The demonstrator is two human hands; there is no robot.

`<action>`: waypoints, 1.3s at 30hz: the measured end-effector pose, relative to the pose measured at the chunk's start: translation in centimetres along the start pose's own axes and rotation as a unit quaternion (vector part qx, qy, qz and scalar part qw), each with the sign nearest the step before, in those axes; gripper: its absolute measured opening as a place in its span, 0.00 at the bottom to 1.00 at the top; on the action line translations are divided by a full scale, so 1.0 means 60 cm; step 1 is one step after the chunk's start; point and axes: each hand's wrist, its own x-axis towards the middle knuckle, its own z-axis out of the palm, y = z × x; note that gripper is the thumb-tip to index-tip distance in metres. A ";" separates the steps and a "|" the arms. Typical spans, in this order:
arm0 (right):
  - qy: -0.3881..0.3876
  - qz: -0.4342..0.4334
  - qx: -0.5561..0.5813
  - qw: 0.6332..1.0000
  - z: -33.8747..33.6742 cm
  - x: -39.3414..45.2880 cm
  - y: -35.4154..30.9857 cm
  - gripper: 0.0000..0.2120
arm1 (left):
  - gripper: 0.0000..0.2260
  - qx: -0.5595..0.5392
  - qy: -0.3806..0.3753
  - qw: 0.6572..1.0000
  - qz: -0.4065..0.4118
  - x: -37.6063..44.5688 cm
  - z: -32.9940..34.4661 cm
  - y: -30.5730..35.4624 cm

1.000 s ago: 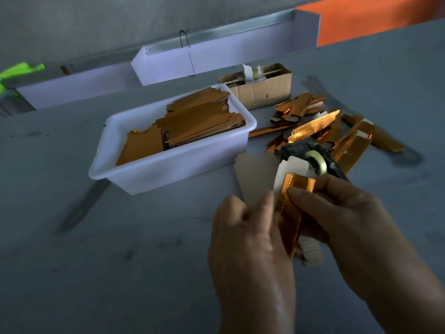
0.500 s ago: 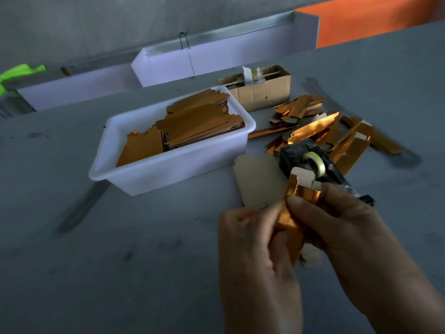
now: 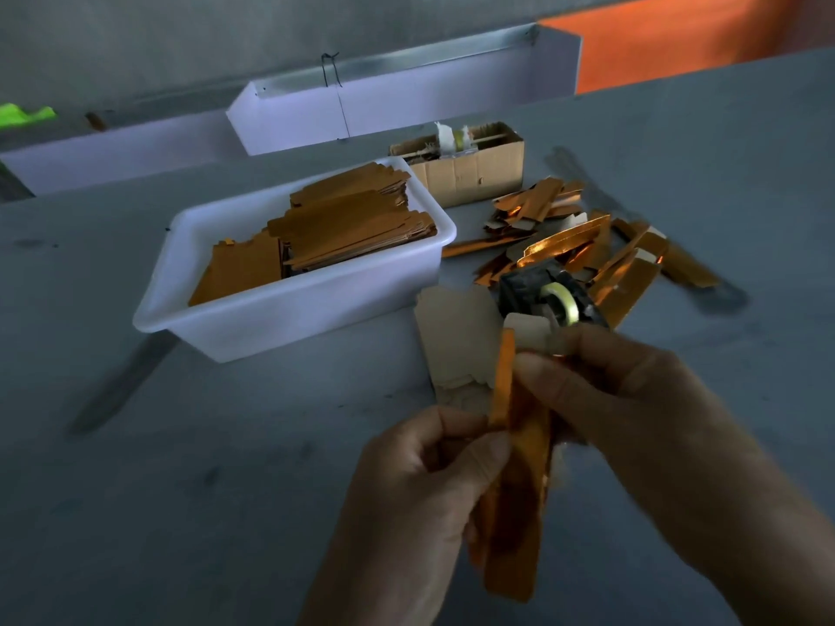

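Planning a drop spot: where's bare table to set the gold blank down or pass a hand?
Bare table on the near side of the white tub, left of the left hand; more right of the gold pile, beyond the right hand. Crowded: between tub and pile, where the tape dispenser and a flat grey blank lie, beyond the held gold blank.

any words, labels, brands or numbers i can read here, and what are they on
None: no text can be read anywhere in this view.
Gold carton, held by the left hand and the right hand: plain foil, no print shows.
White tub, cardboard box, tape dispenser: no label, brand or number shows.
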 end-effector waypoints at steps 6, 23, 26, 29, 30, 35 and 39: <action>0.162 0.035 -0.087 0.982 -0.111 0.023 0.039 0.12 | 0.05 -0.055 0.063 0.996 -0.020 0.008 -0.004 -0.011; 0.027 0.132 -0.037 0.990 -0.099 0.047 0.069 0.06 | 0.07 -0.044 0.010 0.999 -0.008 0.030 0.090 -0.016; 0.047 0.118 0.009 0.992 -0.090 0.039 0.071 0.07 | 0.06 -0.068 0.006 0.998 -0.018 0.033 0.109 -0.014; 0.056 0.119 0.107 0.986 -0.086 0.033 0.073 0.07 | 0.05 -0.088 0.011 0.996 -0.024 0.038 0.119 -0.016; 0.054 0.121 0.145 0.980 -0.088 0.031 0.071 0.09 | 0.04 -0.087 0.015 0.996 -0.021 0.039 0.119 -0.018; 0.059 0.090 0.048 0.993 -0.098 0.009 0.073 0.14 | 0.04 -0.057 0.009 0.998 -0.002 0.040 0.117 -0.021; 0.126 0.047 -0.133 0.982 -0.086 -0.006 0.075 0.08 | 0.05 -0.028 -0.001 1.000 0.005 0.042 0.113 -0.016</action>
